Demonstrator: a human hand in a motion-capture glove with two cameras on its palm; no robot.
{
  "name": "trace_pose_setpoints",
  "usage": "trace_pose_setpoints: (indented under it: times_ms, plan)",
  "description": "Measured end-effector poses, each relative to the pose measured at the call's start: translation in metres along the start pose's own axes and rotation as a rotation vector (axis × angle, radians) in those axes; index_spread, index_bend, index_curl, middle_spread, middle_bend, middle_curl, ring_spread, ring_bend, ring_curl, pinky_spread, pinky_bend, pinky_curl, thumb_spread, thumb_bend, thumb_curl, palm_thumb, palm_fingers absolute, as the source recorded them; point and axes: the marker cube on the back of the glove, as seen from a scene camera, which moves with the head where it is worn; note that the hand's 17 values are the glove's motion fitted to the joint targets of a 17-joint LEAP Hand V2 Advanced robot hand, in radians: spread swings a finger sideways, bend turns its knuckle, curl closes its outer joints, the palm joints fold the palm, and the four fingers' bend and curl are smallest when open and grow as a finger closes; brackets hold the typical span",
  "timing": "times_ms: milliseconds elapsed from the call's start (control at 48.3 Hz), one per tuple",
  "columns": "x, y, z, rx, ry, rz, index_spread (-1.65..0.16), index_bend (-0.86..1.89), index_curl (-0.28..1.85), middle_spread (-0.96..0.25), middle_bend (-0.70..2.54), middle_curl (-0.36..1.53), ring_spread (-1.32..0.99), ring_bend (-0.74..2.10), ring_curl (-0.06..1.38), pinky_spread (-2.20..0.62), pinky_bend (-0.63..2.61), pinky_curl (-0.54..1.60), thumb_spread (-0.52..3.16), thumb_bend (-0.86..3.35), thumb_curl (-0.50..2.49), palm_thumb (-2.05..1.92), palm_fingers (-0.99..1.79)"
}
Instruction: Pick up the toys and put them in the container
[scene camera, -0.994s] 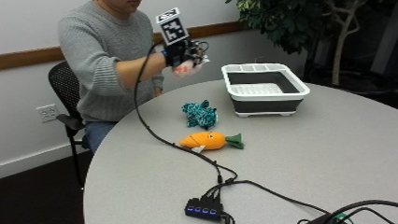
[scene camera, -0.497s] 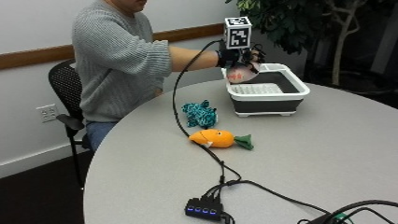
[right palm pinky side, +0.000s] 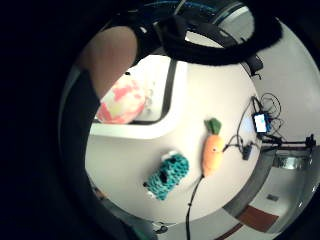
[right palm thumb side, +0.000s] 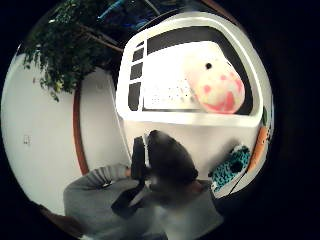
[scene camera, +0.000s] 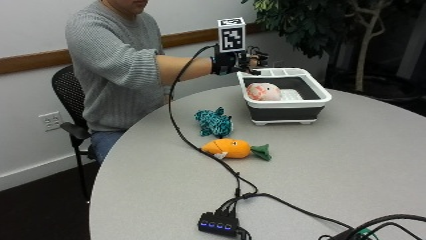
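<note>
Hovering above the near rim of the container (scene camera: 285, 96), the gloved right hand (scene camera: 233, 62) reaches out from a person in a grey sweater seated at the round grey surface (scene camera: 346, 165); its fingers look spread and relaxed with nothing held between them, so the grip reads as empty. Inside the white-rimmed, dark-walled container lies a pink and cream plush toy (scene camera: 262, 91), resting against the wall nearest the person and apart from the hand. From the thumb side palm view the same plush toy (right palm thumb side: 216, 85) sits on the pale floor of the container (right palm thumb side: 175, 116); the little finger side palm view shows the plush toy (right palm pinky side: 121, 101) partly behind a bare fingertip. Two toys lie on the surface outside the container, between it and the table edge: a teal knitted toy (scene camera: 213, 122) nearer the person, and an orange carrot plush (scene camera: 233, 148) with green leaves just beside it. A black cable runs from the glove across the surface to a small hub with blue lights (scene camera: 217, 223).
</note>
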Motion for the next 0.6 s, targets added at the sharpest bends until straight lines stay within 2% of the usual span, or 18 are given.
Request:
trace_pose_setpoints:
  times_ms: [228,394,601]
  plan:
    - [0.095,0.055,-0.018,0.005,0.065,0.140,-0.34,0.13,0.35,-0.14,0.12,0.29,-0.10,0.19,0.36,0.04,0.98,0.37,1.26,-0.05,0.37,-0.06,-0.18]
    - [0.179,0.094,-0.030,0.015,0.016,0.348,-0.34,0.14,0.33,-0.14,0.12,0.27,-0.11,0.19,0.36,0.04,0.96,0.36,1.29,-0.04,0.33,-0.05,-0.15]
    - [0.211,0.099,-0.008,-0.002,-0.043,0.401,-0.35,0.14,0.31,-0.14,0.13,0.25,-0.11,0.20,0.37,0.05,0.97,0.36,1.32,-0.03,0.31,-0.03,-0.11]
